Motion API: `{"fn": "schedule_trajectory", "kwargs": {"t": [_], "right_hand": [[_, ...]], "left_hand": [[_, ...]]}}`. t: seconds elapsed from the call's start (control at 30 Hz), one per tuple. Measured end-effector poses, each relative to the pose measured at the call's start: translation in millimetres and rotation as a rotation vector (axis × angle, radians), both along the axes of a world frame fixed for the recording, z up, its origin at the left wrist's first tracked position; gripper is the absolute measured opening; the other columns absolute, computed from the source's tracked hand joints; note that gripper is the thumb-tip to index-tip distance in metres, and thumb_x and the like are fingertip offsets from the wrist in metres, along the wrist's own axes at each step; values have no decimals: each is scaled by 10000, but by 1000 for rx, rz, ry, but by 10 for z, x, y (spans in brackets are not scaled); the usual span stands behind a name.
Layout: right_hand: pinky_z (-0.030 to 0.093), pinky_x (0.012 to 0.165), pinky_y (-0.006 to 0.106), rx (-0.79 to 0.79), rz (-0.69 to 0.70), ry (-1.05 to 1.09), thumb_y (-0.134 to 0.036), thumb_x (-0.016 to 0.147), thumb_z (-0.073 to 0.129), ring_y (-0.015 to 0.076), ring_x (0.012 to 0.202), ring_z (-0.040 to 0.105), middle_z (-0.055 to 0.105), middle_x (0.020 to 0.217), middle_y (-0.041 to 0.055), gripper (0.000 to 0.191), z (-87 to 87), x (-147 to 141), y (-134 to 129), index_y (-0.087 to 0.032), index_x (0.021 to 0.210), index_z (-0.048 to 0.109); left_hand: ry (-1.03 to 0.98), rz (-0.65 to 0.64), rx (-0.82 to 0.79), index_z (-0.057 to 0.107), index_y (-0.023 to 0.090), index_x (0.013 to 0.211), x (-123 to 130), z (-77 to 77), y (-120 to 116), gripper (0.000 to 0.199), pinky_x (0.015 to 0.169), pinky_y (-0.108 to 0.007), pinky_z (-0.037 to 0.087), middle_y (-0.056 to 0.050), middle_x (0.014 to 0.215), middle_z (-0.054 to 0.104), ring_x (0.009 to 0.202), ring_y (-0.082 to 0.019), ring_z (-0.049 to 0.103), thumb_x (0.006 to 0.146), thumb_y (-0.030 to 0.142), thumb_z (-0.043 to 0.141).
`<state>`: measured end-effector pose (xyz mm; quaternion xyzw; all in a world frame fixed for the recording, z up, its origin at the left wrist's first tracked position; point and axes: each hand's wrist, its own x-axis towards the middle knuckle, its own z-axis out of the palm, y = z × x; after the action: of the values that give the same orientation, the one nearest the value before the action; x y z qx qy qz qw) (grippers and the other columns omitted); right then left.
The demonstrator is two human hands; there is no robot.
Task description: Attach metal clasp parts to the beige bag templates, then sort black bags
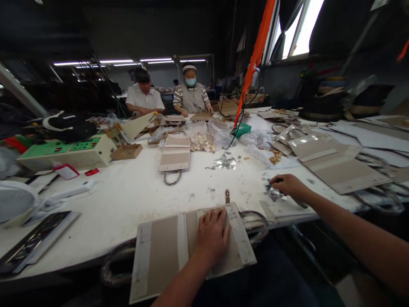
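My left hand (212, 232) lies flat, fingers stretched, on a beige bag panel (164, 243) at the table's front edge. The panel is spread open, with white strips across it and a looped handle (257, 226) showing at its right side. Just beyond its top edge is a small metal clasp piece (227, 196). Farther right, my right hand (289, 186) reaches down to a small heap of shiny metal plates (275, 194). Its thumb and fingers are pinched together on a small metal plate (267, 186) at the heap's edge.
More silvery plates (225, 161) lie mid-table, near another bag panel (174, 157). Stacked panels (341, 166) fill the right side. A green-topped machine (67, 151) stands left. An orange strip (252, 68) and black cable hang over the table. Co-workers sit across it.
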<state>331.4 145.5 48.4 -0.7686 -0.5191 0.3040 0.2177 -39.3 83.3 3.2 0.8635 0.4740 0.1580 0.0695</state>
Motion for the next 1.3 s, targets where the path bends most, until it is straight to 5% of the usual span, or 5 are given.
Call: {"fn": "schedule_trajectory", "kwargs": {"t": [0.2,0.43,0.67,1.0,1.3], "right_hand": [[408,507,216,-17,192,285,-296,795,647,125,515,537,589,571,6,320,195,-965,-150,-121,1041,754],[344,486,190,-14,344,248,-248,753,652,80,506,475,596,581,-5,259,-15,-1556,-132,-135,942,790],[343,458,217,-95,197,398,-207,756,646,111,447,464,529,482,-1,282,95,-1414,-102,-86,994,737],[417,473,235,82,-170,274,-314,809,693,123,540,509,571,626,25,351,13,-298,-103,-94,1082,703],[446,510,220,50,-165,171,-269,844,664,128,620,570,624,723,37,305,42,-511,-112,-117,1104,709]], "left_hand": [[10,0,-5,504,203,1495,11,16,-2,511,1108,-472,334,-57,1459,527,1319,-272,424,1001,325,551],[-16,-1,-13,518,208,1465,-5,20,-6,487,1098,-469,346,-56,1449,532,1305,-272,434,998,340,554],[-31,-3,-8,517,214,1460,-23,17,-8,490,1092,-466,351,-49,1434,537,1296,-266,438,992,346,574],[-35,-12,4,523,195,1466,-26,-26,13,498,1094,-481,346,-57,1437,544,1297,-273,440,991,333,573],[-31,-7,-18,523,196,1470,-27,-13,20,499,1094,-481,345,-56,1445,544,1299,-274,445,993,333,574]]}}
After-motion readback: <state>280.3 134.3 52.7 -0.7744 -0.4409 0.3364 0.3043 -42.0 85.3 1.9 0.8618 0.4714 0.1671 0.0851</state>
